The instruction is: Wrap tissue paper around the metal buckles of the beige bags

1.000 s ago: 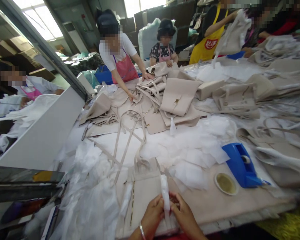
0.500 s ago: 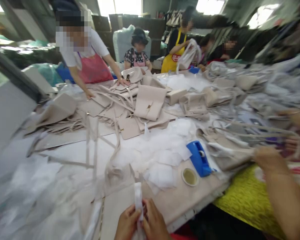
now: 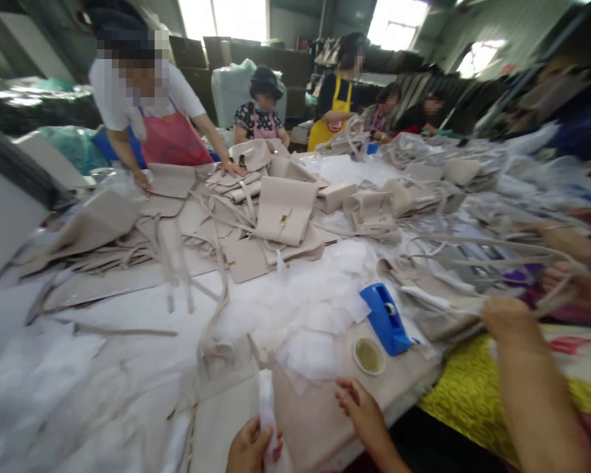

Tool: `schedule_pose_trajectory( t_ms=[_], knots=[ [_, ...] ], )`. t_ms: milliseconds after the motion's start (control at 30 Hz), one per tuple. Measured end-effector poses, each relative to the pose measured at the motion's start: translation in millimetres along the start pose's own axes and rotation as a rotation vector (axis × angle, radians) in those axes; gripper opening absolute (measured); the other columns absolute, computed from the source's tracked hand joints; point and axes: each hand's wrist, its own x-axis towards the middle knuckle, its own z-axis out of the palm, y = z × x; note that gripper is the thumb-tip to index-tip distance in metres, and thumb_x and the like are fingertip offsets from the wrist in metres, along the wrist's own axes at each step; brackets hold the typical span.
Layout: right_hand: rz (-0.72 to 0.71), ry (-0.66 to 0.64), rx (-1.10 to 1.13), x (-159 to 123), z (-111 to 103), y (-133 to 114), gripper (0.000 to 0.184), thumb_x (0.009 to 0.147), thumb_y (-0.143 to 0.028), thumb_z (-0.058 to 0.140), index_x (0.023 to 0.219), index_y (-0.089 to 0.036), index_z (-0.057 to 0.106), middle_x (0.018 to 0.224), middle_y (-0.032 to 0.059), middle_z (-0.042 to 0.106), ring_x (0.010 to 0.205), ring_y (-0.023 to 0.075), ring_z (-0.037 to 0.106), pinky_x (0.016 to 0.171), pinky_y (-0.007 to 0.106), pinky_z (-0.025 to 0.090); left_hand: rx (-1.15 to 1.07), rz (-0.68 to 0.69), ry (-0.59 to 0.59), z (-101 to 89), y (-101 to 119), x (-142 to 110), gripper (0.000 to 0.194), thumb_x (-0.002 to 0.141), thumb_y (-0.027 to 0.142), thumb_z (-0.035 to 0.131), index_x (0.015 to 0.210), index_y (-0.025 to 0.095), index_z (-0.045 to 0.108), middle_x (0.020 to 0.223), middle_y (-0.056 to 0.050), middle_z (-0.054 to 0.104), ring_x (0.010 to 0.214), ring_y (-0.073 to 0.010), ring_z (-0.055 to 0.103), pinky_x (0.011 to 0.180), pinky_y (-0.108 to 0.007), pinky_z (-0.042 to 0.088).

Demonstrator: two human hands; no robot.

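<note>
My left hand (image 3: 256, 443), low in the middle of the head view, is closed around a narrow strip in white wrapping (image 3: 266, 401), thumb on its front. The strip stands roughly upright against a beige bag (image 3: 226, 407) lying on the table. What the wrapping covers is hidden. To the right, my right hand (image 3: 359, 410) is apart from the strip, empty, with its fingers parted and slightly curled. Beyond it are a round dish (image 3: 369, 356) with a yellowish inside and a blue tape dispenser (image 3: 387, 320). White paper sheets (image 3: 308, 351) lie loose ahead of both hands.
Beige bags with straps (image 3: 285, 213) are heaped across the table. Clear plastic and white wrapping (image 3: 39, 381) spread at the left. A co-worker's arm (image 3: 526, 368) reaches in from the right, holding a bag strap. Several people stand or sit along the far side.
My right hand has let go of the white-wrapped strip and moved right, opening. My left hand still holds it. Across the table, a co-worker has raised a beige bag flap.
</note>
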Motion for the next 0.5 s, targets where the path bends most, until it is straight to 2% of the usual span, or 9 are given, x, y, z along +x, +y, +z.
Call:
schedule_pose_trajectory(
  t_ms=[100, 200, 267, 367, 500],
  knots=[
    [0.045, -0.062, -0.014, 11.9, -0.8, 16.0, 0.039, 0.074, -0.044, 0.048, 0.102, -0.018, 0.057, 0.087, 0.0065, 0.068, 0.079, 0.0221, 0.064, 0.071, 0.032, 0.050, 0.037, 0.083, 0.050, 7.6, 2.4, -4.9, 0.035, 0.055, 0.034, 0.076, 0.078, 0.012, 0.059, 0.054, -0.002, 0.063, 0.042, -0.0106, 0.050, 0.043, -0.022, 0.037],
    [0.066, -0.226, -0.071, 15.7, 21.4, 24.1, 0.042, 0.074, -0.047, 0.048, 0.102, -0.018, 0.058, 0.084, 0.0058, 0.069, 0.074, 0.0210, 0.063, 0.067, 0.030, 0.050, 0.065, 0.134, 0.064, 10.5, 2.8, -3.7, 0.026, 0.063, 0.032, 0.065, 0.079, 0.013, 0.056, 0.054, -0.001, 0.061, 0.044, -0.0120, 0.051, 0.044, -0.023, 0.037],
    [0.039, -0.348, -0.110, 12.5, 39.8, 23.8, 0.041, 0.075, -0.047, 0.047, 0.102, -0.019, 0.059, 0.082, 0.0047, 0.068, 0.071, 0.0200, 0.063, 0.064, 0.029, 0.049, 0.122, 0.174, 0.075, 7.4, 3.3, -3.1, 0.023, 0.065, 0.029, 0.061, 0.080, 0.013, 0.057, 0.060, -0.003, 0.063, 0.051, -0.0140, 0.055, 0.049, -0.025, 0.041],
    [-0.026, -0.473, -0.153, 8.8, 60.0, 16.7, 0.039, 0.077, -0.048, 0.047, 0.101, -0.020, 0.060, 0.087, 0.0043, 0.068, 0.072, 0.0187, 0.063, 0.068, 0.028, 0.050, 0.293, 0.252, 0.125, -8.3, 7.2, -6.4, 0.025, 0.068, 0.026, 0.056, 0.088, 0.012, 0.060, 0.076, -0.007, 0.068, 0.068, -0.0175, 0.061, 0.062, -0.027, 0.047],
    [-0.088, -0.502, -0.223, 24.1, 72.7, -10.0, 0.038, 0.080, -0.048, 0.043, 0.100, -0.021, 0.059, 0.094, 0.0052, 0.068, 0.076, 0.0191, 0.064, 0.075, 0.028, 0.050, 0.615, 0.303, 0.282, -52.1, 27.0, -18.3, 0.044, 0.079, 0.038, 0.047, 0.111, 0.009, 0.057, 0.076, -0.009, 0.068, 0.066, -0.0206, 0.061, 0.059, -0.029, 0.048]
  ],
)
